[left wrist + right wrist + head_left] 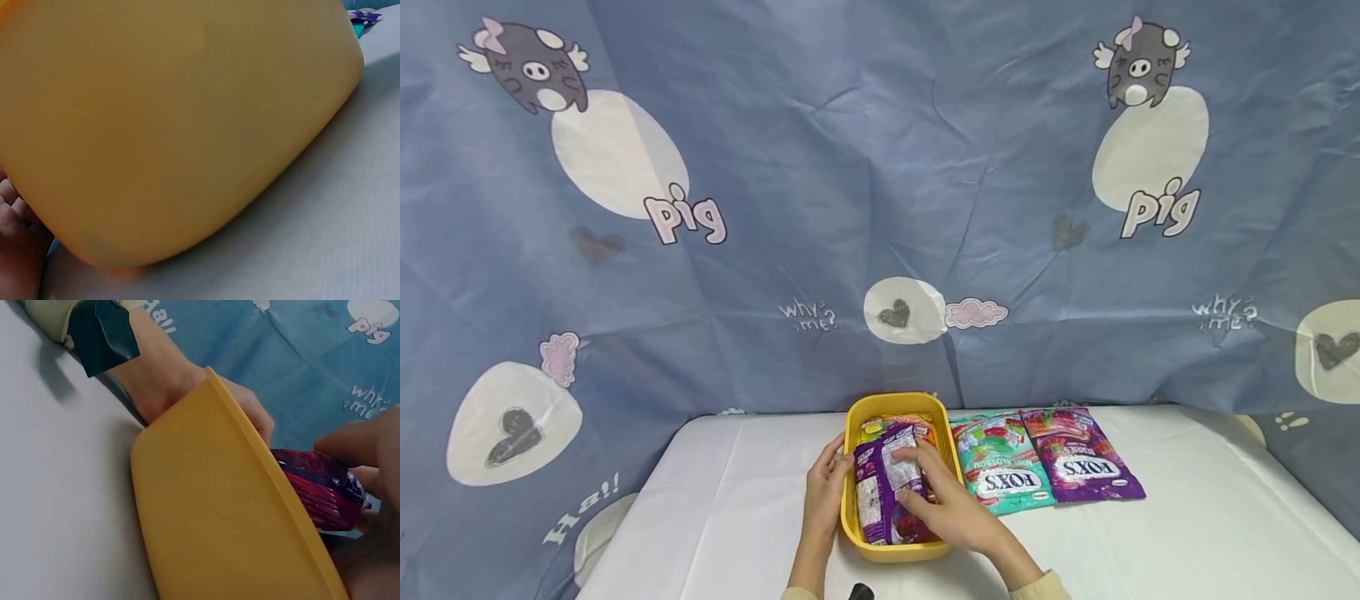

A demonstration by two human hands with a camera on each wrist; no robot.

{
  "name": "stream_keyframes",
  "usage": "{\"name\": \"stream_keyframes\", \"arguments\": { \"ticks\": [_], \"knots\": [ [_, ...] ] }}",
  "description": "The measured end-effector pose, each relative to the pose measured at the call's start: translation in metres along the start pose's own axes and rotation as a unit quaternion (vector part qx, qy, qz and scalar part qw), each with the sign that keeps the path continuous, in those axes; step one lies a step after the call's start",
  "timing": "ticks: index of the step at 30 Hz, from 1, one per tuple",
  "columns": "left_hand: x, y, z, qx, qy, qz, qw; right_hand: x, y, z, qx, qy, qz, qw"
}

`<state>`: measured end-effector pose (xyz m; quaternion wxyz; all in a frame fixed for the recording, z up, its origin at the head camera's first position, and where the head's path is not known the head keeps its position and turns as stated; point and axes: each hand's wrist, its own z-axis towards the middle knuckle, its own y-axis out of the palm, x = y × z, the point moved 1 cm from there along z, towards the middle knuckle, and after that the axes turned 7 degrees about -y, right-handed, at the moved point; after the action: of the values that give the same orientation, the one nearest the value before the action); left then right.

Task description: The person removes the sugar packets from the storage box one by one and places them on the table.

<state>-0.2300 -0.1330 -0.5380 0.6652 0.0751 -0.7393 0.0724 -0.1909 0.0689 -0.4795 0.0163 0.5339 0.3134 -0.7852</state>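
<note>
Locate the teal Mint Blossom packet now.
In the head view, the teal packet lies just right of the yellow basket and left of the purple Berries packet.

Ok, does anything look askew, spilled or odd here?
Nothing looks spilled. Slightly odd: the teal bag and purple bag right of the yellow basket show their FOX'S lettering upside down in the head view, and a dark object I can't identify is cut off at the bottom edge.

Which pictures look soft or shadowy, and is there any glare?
Head view: fairly even light, upside-down FOX'S lettering legible on the berries packet; left wrist view: yellow basket soft, nearly featureless; right wrist view: soft shadow on the white cloth beside the basket, small glints on the held packet.
</note>
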Motion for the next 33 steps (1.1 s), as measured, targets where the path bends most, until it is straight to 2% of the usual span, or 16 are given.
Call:
{"name": "stream_keyframes", "arguments": {
  "ticks": [3,6,15,25,33],
  "knots": [
    [-0.0011,-0.0007,-0.0001,-0.005,-0.003,-0.003,1.0000,-0.0012,0.0014,-0.0008,-0.019,-0.012,-0.038,0.9990],
    [-0.0004,-0.0008,-0.0006,-0.010,-0.006,-0.010,0.9999,-0.0021,0.0024,-0.0009,-0.016,-0.012,-0.054,0.9984],
    [0.0006,-0.0009,0.0009,-0.011,-0.007,-0.016,0.9998,-0.0018,0.0036,0.0012,0.041,-0.015,-0.023,0.9988],
    [0.0001,-0.0001,0.0021,-0.006,-0.010,-0.009,0.9999,-0.0006,0.0042,-0.0007,0.098,-0.003,0.011,0.9951],
    [0.0019,0.0001,-0.0004,-0.015,0.002,-0.018,0.9997,-0.0015,0.0042,-0.0061,0.142,0.036,0.034,0.9886]
  ]
}}
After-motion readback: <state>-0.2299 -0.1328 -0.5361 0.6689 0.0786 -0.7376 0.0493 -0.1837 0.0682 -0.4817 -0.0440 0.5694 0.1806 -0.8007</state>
